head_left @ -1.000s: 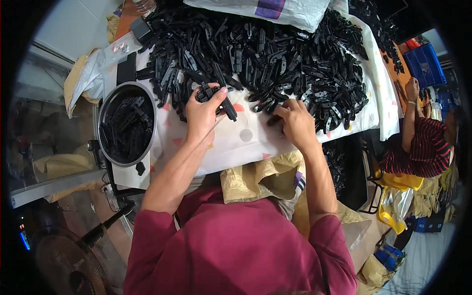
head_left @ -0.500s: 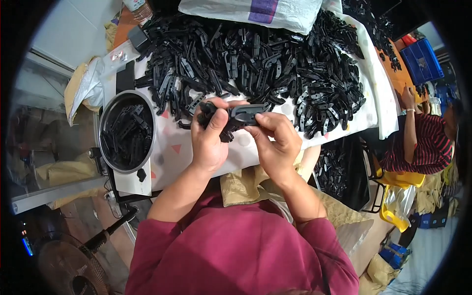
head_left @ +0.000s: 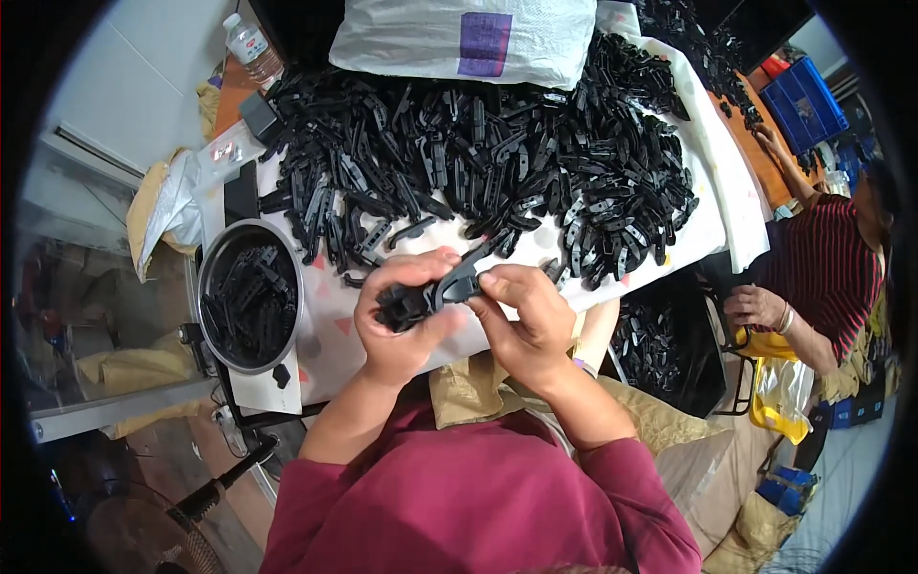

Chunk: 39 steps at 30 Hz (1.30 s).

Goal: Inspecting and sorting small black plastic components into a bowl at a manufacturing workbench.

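Observation:
My left hand [head_left: 382, 349] is closed around a small bunch of black plastic parts [head_left: 400, 308], whose ends stick out by the thumb. A longer black plastic piece [head_left: 461, 287] slants up and away between my hands. My right hand [head_left: 531, 330] pinches this piece near its side with thumb and fingertips. Both hands are above the near edge of the cloth-covered table [head_left: 330, 349]. Beyond them spreads a big heap of similar black plastic parts [head_left: 478, 143].
A metal bowl [head_left: 251, 367] of black parts stands at left. A white woven sack [head_left: 402, 43] lies behind the heap, with a plastic bottle [head_left: 253, 53] at back left. At right are a dark bin of parts [head_left: 650, 335], a blue crate [head_left: 803, 105] and a seated person [head_left: 832, 249].
The long black piece has turned from nearly level to a slant, and my hands have shifted a little lower in the picture. The view has moved slightly. The other person's arms have moved apart.

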### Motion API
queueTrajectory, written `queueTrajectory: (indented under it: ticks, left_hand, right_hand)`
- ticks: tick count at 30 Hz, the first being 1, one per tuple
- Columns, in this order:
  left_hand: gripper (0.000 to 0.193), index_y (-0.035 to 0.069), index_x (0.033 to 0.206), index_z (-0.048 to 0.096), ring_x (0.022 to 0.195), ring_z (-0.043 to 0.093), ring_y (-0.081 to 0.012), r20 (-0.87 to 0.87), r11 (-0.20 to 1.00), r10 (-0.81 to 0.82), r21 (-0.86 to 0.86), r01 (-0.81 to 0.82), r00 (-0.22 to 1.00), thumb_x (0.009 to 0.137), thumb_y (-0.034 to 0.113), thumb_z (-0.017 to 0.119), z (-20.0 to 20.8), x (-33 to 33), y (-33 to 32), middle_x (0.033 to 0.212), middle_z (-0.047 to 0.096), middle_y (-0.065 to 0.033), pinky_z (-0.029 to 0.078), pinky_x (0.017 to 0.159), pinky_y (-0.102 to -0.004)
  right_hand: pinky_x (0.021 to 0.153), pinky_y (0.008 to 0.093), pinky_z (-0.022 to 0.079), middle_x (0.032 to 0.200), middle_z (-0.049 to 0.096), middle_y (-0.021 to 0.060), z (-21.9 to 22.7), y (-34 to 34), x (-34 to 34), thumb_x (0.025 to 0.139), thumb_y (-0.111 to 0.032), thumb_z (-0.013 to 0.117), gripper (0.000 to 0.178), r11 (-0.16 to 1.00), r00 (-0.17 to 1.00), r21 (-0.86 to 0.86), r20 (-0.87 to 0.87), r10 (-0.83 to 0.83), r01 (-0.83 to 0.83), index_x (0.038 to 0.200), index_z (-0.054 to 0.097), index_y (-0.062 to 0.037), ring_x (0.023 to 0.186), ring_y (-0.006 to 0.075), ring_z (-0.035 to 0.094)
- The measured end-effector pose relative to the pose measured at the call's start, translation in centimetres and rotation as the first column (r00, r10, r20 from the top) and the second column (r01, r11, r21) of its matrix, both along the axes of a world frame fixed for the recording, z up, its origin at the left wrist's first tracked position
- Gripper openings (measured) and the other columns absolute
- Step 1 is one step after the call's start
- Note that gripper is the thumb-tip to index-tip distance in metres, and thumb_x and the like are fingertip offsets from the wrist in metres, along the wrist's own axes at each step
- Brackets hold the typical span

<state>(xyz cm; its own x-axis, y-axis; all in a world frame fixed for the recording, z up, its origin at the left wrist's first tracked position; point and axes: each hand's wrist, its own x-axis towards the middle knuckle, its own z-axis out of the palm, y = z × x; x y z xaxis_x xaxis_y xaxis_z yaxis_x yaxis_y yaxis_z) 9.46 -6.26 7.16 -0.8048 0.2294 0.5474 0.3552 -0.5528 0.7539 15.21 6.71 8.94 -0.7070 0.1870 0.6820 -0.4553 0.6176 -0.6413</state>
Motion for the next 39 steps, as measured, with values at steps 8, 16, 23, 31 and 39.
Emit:
queueTrajectory:
  ticks: [8, 16, 23, 31, 39]
  left_hand:
    - [0.037, 0.005, 0.097, 0.049, 0.095, 0.061, -0.0302, 0.327, 0.962, -0.241, 0.207, 0.18, 0.914, 0.07, -0.001, 0.073, 0.4, -0.9, -0.8, 0.094, 0.063, -0.0119, 0.046, 0.091, -0.0454]
    - [0.043, 0.009, 0.109, 0.05, 0.1, 0.057, -0.0292, 0.43, 0.909, -0.397, 0.308, 0.282, 0.811, 0.073, 0.004, 0.072, 0.4, -0.9, -1.6, 0.102, 0.058, -0.012, 0.046, 0.088, -0.0407]
    - [0.033, 0.003, 0.107, 0.053, 0.085, 0.059, -0.0253, -0.633, 0.174, 0.442, -0.635, -0.752, 0.636, 0.077, 0.007, 0.066, 1.4, -3.3, -10.7, 0.096, 0.061, -0.0099, 0.047, 0.077, -0.0328]
    - [0.082, 0.016, 0.129, 0.046, 0.13, 0.023, -0.0362, -0.705, -0.493, 0.281, -0.688, -0.532, 0.651, 0.06, 0.05, 0.074, 0.4, -3.0, -15.7, 0.139, 0.031, -0.0143, 0.016, 0.102, -0.0582]
    - [0.021, 0.012, 0.091, 0.065, 0.101, 0.052, -0.0225, -0.783, 0.117, -0.09, -0.621, -0.775, 0.615, 0.072, 0.01, 0.058, -2.2, -3.2, -7.9, 0.108, 0.059, -0.0034, 0.041, 0.082, -0.0382]
  right_hand:
    - [0.069, 0.0295, 0.052, 0.1, 0.056, 0.0125, 2.2, 0.8, 0.2, 0.07, -0.019, 0.077, 0.049, 0.956, 0.917, -0.236, 0.316, 0.243, -0.172, 0.109, 0.054, 0.0007, 0.083, 0.0188, 0.058]
    - [0.072, 0.03, 0.049, 0.091, 0.059, 0.0115, 1.2, -0.4, 0.1, 0.07, -0.013, 0.076, 0.037, 0.985, 0.914, -0.111, 0.371, 0.163, -0.131, 0.098, 0.057, 0.0009, 0.079, 0.0194, 0.059]
    - [0.067, 0.026, 0.05, 0.107, 0.059, 0.009, -2.4, 4.7, 0.2, 0.078, -0.01, 0.069, 0.043, 0.995, 0.815, 0.033, 0.571, -0.099, 0.097, 0.118, 0.053, -0.0027, 0.085, 0.0163, 0.058]
    - [0.061, 0.0238, 0.045, 0.086, 0.062, 0.0049, -5.7, 6.2, -2.7, 0.083, -0.008, 0.061, 0.017, 0.976, 0.833, -0.076, 0.538, -0.13, 0.202, 0.1, 0.063, -0.0023, 0.069, 0.0094, 0.056]
    - [0.073, 0.0355, 0.046, 0.086, 0.06, 0.011, -5.3, 7.3, -3.2, 0.073, -0.001, 0.058, 0.017, 0.914, 0.807, 0.372, 0.484, -0.339, 0.16, 0.088, 0.066, -0.0066, 0.085, 0.0305, 0.057]
